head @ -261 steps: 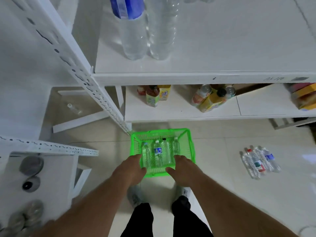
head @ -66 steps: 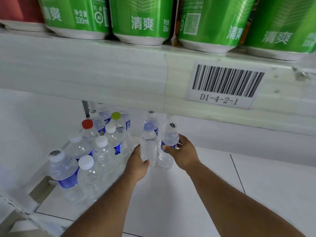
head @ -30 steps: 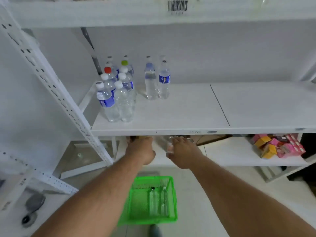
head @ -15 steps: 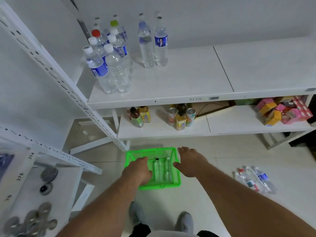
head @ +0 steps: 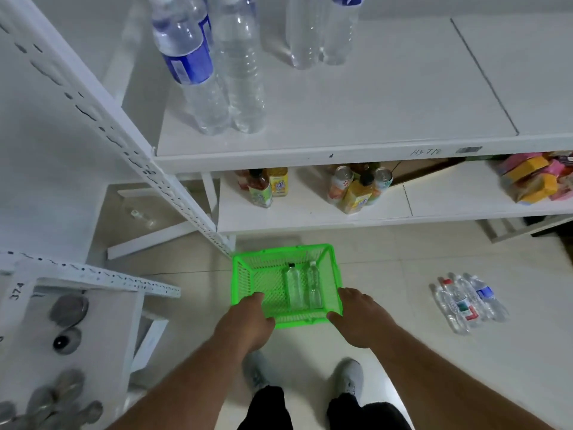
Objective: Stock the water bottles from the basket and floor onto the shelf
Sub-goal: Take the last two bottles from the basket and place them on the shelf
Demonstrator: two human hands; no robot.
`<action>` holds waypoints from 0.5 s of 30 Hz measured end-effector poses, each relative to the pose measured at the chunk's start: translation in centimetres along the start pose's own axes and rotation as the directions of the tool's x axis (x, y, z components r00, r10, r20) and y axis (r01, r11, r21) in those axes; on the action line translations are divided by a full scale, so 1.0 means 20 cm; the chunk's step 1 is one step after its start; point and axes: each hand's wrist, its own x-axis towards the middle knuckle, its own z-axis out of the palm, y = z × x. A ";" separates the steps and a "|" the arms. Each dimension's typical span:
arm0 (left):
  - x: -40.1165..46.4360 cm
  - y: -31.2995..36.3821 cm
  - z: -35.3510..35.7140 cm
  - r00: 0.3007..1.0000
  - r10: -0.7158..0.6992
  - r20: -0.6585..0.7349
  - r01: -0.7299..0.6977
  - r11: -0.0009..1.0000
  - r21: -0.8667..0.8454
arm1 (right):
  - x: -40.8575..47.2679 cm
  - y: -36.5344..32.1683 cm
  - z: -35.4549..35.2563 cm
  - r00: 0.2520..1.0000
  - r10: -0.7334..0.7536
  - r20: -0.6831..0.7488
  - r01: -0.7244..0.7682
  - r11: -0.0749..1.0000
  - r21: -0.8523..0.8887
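**Both hands reaching for the two bottles left in the basket**

Your left hand (head: 245,325) and right hand (head: 361,319) hang over the near corners of the green basket (head: 245,276), one at each side. Both are empty; the fingers point down toward the basket and look loosely extended, though their tips are hidden behind the backs of the hands, so whether they touch the rim cannot be told.

The basket stands on the floor (head: 387,268), just in front of the shelf post (head: 124,125) and directly ahead of your shoes (head: 350,378). That placement keeps it under the shelf (head: 387,119) you are stocking, so each load travels almost straight up. Two bottles lie in the basket side by side, caps pointing away from you: a black-capped one (head: 293,287) on the left and a white-capped one (head: 313,287) on the right. Lying parallel, they suit a one-per-hand pickup, which is likely why your hands come in as a pair.

On the shelf, stocked bottles stand upright in a tight cluster at the left end: a blue-labelled bottle (head: 192,66) touching a clear bottle (head: 242,69), with a pair (head: 319,32) further back. Packing from the left corner leaves the bare right part of the shelf free for what remains.

A floor group (head: 468,302) of several bottles lies well apart to your right. Judging from this layout, the basket is nearly emptied and the floor group is yet to be handled.

The lower shelf (head: 310,212) holds juice bottles and cans, which play no part here.
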 end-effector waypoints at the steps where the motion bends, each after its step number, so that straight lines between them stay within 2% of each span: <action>1: 0.06 -0.03 0.01 1.000 -0.007 0.011 0.007 1.000 -0.006 | 0.06 -0.01 0.03 1.000 0.012 0.010 -0.012 1.000 0.005; 8: 0.69 -0.14 0.29 0.999 -0.025 0.041 0.029 0.994 -0.104 | 0.71 0.03 0.25 0.996 0.052 0.070 -0.057 0.995 0.077; 15: 1.59 -0.21 0.91 0.994 -0.107 0.027 0.111 0.970 -0.215 | 1.71 0.21 0.81 0.988 0.125 0.093 -0.142 0.968 0.208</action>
